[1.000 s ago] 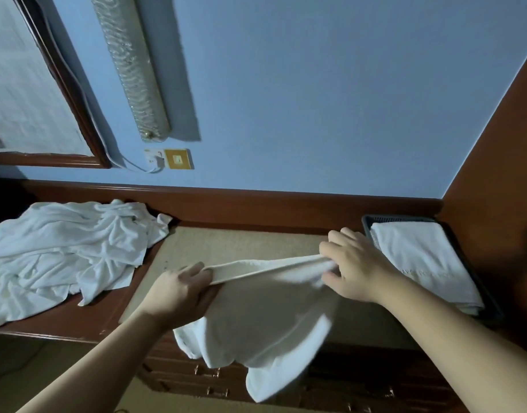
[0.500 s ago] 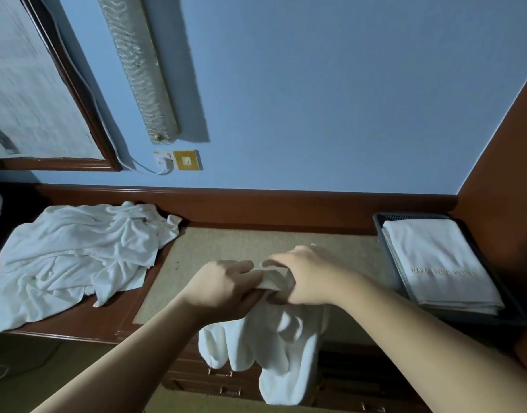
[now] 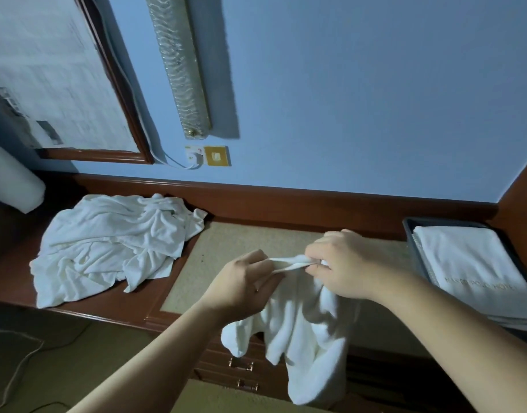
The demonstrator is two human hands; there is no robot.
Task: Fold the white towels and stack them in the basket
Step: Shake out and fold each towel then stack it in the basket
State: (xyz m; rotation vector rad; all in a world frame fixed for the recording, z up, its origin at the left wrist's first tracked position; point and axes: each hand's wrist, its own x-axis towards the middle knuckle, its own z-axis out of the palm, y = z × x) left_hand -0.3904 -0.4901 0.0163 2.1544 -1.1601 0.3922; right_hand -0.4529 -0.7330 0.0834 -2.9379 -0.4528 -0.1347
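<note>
A white towel [image 3: 304,332] hangs doubled over the front edge of the wooden dresser. My left hand [image 3: 241,284] and my right hand [image 3: 342,266] sit close together above the beige inlay, each pinching the towel's top edge. A crumpled pile of white towels [image 3: 113,242] lies on the dresser's left side. At the right stands a dark basket [image 3: 411,231] holding folded white towels [image 3: 477,266] with faint lettering on the top one.
The dresser top [image 3: 14,281] has a beige inlay [image 3: 226,242] in its middle and drawers with metal handles [image 3: 241,366] below. A framed mirror [image 3: 47,84], a wall light and a socket with a white cable are on the blue wall. A wooden panel stands at the right.
My hands came together from a wide spread, bringing the towel's top corners to meet. The towel now hangs narrower and doubled. The view shifted slightly left and down.
</note>
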